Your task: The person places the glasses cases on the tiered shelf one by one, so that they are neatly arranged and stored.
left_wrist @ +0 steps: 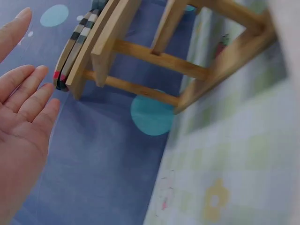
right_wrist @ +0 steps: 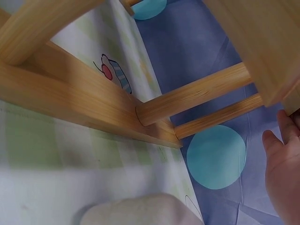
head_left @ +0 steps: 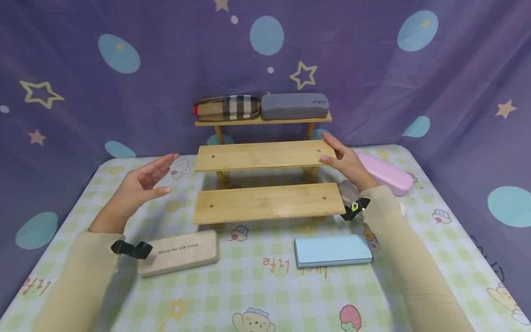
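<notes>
A three-tier wooden stand (head_left: pixel 265 203) occupies the middle of the table. On its top shelf lie a plaid pencil case (head_left: pixel 240 108) with a red end and a grey glasses case (head_left: pixel 294 106), end to end. My right hand (head_left: pixel 346 161) is at the right end of the middle shelf (head_left: pixel 257 156), thumb by the front edge and fingers toward the back corner; the right wrist view shows its fingertips right at a shelf edge. To the left of the stand, my left hand (head_left: pixel 141 186) hovers with fingers extended and thumb apart, holding nothing.
In front of the stand lie a beige case (head_left: pixel 182 252) printed "REFUELING FOR CHINA" and a light blue case (head_left: pixel 333 250). A pink case (head_left: pixel 386 174) lies behind my right wrist. Purple patterned curtains (head_left: pixel 166 92) surround the checked tablecloth (head_left: pixel 249 295) on three sides.
</notes>
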Demonstrator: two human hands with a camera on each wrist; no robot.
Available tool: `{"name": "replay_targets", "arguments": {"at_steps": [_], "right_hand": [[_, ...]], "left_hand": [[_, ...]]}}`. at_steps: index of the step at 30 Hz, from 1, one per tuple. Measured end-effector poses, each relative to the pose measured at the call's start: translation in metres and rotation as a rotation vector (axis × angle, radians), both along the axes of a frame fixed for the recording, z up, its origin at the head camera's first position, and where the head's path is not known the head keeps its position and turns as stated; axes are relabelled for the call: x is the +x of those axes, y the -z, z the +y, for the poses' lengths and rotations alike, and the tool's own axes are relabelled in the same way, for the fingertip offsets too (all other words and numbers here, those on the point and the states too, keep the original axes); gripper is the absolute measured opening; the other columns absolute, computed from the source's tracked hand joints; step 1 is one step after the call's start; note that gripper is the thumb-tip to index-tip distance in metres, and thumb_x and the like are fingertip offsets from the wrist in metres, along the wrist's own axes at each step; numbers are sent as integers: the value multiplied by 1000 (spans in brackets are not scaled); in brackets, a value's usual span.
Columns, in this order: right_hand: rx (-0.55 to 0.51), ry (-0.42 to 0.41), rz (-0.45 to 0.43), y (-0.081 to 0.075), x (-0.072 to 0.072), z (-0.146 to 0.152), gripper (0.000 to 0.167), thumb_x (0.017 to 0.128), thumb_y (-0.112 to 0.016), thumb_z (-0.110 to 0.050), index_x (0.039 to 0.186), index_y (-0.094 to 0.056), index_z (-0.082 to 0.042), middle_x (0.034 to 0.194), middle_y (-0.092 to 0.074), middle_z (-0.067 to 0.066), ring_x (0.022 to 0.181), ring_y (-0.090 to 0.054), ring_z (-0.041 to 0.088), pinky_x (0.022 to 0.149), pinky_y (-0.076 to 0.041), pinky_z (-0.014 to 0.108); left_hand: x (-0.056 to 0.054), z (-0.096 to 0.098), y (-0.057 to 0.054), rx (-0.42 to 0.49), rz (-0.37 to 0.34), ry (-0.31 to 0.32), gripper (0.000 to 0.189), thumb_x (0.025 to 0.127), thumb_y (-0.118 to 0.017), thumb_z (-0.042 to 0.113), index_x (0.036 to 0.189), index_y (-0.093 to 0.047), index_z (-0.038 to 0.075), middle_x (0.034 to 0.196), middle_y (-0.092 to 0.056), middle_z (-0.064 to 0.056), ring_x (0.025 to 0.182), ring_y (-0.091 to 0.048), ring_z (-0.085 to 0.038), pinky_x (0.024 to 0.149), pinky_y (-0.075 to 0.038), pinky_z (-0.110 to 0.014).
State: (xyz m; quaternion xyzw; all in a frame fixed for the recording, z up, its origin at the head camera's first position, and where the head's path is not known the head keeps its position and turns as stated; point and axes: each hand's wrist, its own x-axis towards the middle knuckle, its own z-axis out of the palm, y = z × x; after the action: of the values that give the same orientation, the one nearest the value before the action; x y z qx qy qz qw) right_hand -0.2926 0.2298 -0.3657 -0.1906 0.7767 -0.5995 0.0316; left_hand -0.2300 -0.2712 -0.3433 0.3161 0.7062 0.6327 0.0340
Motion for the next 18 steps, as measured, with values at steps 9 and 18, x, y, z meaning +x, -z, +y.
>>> {"name": "replay_targets", "arguments": {"at_steps": [9,18], "right_hand": [[-10,-14,-2,2,-1,-1,67,91,-60,-9,149,-26,-7,157,-14,12,144,-9,18,116,-11,36],[-36,-16,6,3,-2,1,68,90,-60,-6,149,-26,-5,157,-14,14,144,-9,17,115,-12,29]], "left_hand": [[27,-7,22,9,17,6,69,79,-54,-26,141,-28,-13,148,-38,-11,136,-35,-14,107,-29,-19],[44,-11,37,46,65,66,68,75,-51,-32,137,-28,-20,146,-38,-17,134,-37,-18,106,-32,-21]]}}
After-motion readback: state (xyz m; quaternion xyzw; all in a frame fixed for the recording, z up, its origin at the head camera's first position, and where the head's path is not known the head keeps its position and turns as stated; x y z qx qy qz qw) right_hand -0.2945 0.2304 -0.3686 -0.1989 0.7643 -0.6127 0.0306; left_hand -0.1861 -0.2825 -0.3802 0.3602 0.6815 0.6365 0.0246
